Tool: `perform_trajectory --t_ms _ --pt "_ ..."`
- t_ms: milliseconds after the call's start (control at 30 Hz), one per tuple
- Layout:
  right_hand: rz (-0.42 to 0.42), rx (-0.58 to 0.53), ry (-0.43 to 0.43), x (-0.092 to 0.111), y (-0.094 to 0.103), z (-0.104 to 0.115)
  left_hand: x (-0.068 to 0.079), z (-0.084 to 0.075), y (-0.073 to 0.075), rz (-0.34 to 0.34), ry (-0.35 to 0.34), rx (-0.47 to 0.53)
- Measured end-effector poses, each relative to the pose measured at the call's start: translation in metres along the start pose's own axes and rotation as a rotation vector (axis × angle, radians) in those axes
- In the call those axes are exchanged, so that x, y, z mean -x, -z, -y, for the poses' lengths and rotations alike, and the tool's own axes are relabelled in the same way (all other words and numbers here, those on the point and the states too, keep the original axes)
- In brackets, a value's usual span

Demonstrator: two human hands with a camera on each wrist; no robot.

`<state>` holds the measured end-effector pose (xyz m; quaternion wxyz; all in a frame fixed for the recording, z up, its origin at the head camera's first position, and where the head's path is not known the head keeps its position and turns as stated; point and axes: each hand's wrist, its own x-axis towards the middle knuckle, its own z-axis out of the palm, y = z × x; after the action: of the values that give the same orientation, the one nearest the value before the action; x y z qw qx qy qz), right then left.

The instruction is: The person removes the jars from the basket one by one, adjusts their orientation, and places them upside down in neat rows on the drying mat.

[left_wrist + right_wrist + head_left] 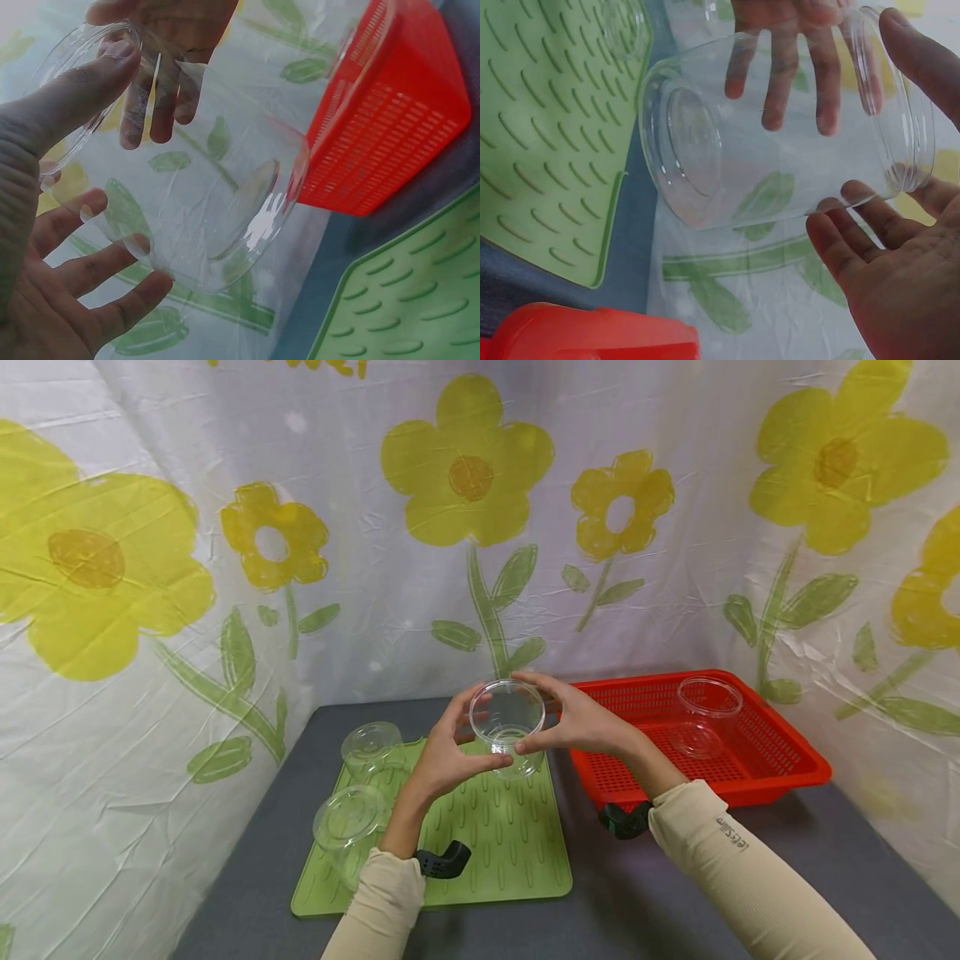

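Note:
Between both hands, a clear plastic jar (507,727) is held up over the back of a green ribbed drying mat (495,860). My left hand (450,747) grips its left side, the thumb near the rim and the fingers spread along the wall. On the opposite side my right hand (573,718) holds the jar with thumb and fingers around the rim and wall. In the left wrist view the clear jar (225,202) shows its round base pointing away from the hands. The right wrist view shows nothing inside the jar (742,150).
More clear jars, including a front one (348,818) and a back one (371,747), stand on the mat's left side. A red basket (787,777) at the right holds another clear jar (708,718). Behind the grey table (255,860) hangs a flower-printed curtain (360,610).

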<state>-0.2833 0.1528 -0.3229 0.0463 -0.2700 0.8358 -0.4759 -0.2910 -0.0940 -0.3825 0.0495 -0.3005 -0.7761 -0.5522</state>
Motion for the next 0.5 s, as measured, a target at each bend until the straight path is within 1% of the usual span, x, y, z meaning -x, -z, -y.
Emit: perform_trajectory --t_ms 233,367,500 --pt "-0.004 -0.002 0.035 0.001 0.000 -0.001 0.003 0.002 0.000 -0.030 -0.004 0.013" --pt "-0.011 -0.018 0.038 0.003 0.000 -0.006 0.006 0.004 0.001 -0.073 -0.005 0.047" --pt "-0.021 -0.008 0.055 0.006 0.000 -0.011 0.010 0.006 0.002 -0.126 -0.019 0.105"
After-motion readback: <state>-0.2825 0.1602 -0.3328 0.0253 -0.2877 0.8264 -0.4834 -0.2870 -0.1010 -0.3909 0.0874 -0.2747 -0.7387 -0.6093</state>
